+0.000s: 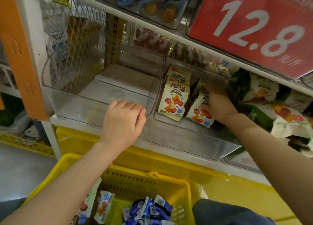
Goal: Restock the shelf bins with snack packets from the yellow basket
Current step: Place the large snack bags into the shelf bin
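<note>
So the right hand (218, 104) is down inside the right bin (186, 140), fingers wrapped round a cream snack packet (200, 116) standing near the bin's middle. A second packet (172, 99) stands just beside it, against the bin's left wall. The left hand (123, 120) has its fingers hooked over the front rim of the left bin (76, 99), at its right corner. The yellow basket (152, 177) sits below both arms, with loose packets (147, 209) in it.

Hidden by hands
The right hand (217, 104) covered part of a cream packet (200, 117); the left hand (122, 121) had its fingertips curled out of sight over a clear bin (76, 104).
</note>
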Motion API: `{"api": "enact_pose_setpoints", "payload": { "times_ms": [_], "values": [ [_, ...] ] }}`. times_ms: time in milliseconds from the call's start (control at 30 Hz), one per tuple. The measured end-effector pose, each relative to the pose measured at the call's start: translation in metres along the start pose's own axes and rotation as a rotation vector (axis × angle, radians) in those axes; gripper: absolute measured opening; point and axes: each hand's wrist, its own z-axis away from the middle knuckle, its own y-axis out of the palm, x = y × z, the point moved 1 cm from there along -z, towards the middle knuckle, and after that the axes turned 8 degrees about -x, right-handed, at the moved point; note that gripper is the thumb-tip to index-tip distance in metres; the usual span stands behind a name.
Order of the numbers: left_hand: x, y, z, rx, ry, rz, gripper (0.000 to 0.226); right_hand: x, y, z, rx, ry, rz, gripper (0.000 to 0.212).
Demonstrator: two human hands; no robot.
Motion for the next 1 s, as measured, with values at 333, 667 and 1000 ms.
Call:
{"api": "enact_pose_setpoints", "payload": {
  "times_ms": [333,667,1000],
  "values": [
    [-0.005,-0.02,-0.001,0.276,-0.038,-0.011,0.039,0.032,-0.028,0.103,-0.011,0.021,-0.291,0.04],
    [0.008,-0.08,0.082,0.179,-0.144,0.176,0.03,0.112,-0.022,0.201,-0.072,-0.251,-0.351,0.034],
    [0.129,-0.077,0.235,0.682,-0.757,-0.122,0.033,0.219,0.101,0.261,0.571,-0.039,-0.509,0.047]
  ]
}}
